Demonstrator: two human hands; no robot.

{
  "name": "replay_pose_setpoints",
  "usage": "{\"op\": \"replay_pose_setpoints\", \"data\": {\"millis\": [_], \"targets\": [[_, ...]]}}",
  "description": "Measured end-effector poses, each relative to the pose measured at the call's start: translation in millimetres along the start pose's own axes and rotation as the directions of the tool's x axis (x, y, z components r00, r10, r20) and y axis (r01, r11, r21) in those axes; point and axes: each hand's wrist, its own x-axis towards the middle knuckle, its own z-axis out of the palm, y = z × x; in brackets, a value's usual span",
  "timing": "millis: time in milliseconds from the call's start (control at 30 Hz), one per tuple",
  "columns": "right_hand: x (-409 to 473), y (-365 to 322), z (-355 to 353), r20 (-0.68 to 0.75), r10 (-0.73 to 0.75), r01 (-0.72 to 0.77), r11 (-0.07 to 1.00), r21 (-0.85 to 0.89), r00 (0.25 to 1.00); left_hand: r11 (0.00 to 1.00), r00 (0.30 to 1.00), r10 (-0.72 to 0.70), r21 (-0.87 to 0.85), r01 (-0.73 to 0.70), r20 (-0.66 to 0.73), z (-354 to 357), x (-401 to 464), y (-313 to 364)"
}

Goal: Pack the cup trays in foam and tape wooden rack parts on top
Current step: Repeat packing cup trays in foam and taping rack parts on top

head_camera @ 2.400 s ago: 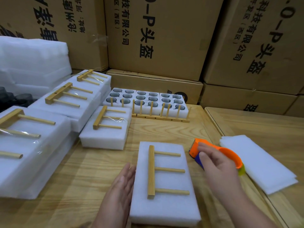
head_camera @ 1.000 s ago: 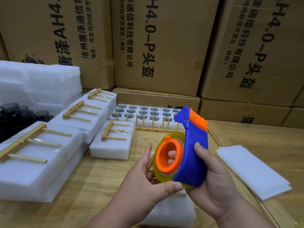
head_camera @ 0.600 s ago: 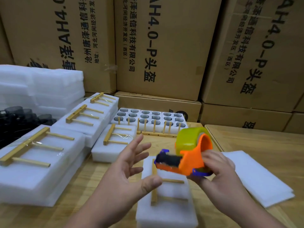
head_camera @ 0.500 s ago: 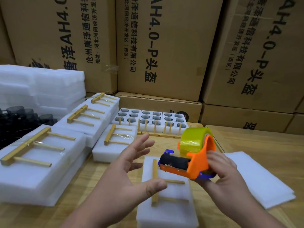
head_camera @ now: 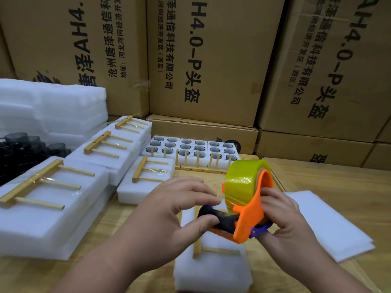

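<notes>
My right hand [head_camera: 283, 216] grips an orange and blue tape dispenser [head_camera: 247, 210] with a yellowish clear roll, held above a white foam block [head_camera: 213, 269]. A wooden rack part [head_camera: 197, 244] lies loose on that block, partly hidden by my hands. My left hand [head_camera: 175, 210] pinches at the dispenser's black front roller with thumb and fingertips; whether tape sits between them is unclear. Open foam cup trays [head_camera: 190, 148] with dark cups sit at the back, a wooden rack piece [head_camera: 203, 168] leaning in front of them.
Several foam packs [head_camera: 48, 199] with taped wooden parts fill the left side. Loose foam sheets [head_camera: 330, 225] lie at the right. Foam stacks [head_camera: 53, 106] and black cups [head_camera: 19, 149] are far left. Cardboard boxes [head_camera: 211, 60] wall the back.
My right hand picked up the dispenser from the table and turned it roll-up over the block. My left hand, open half a second ago, has closed its fingertips onto the dispenser's front.
</notes>
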Motion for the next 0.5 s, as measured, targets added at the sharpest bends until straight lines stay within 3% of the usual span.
{"op": "replay_pose_setpoints", "data": {"millis": [367, 500], "targets": [[0.6, -0.1, 2.9, 0.003, -0.071, 0.071, 0.997, -0.039, 0.997, 0.993, 0.988, 0.113, 0.048, -0.108, -0.107, 9.8, 1.2, 6.5], [0.9, 2.5, 4.2, 0.025, -0.073, 0.075, 0.995, -0.062, 0.997, 0.991, 0.99, 0.122, 0.066, -0.117, -0.07, 9.9, 2.0, 8.6]]}}
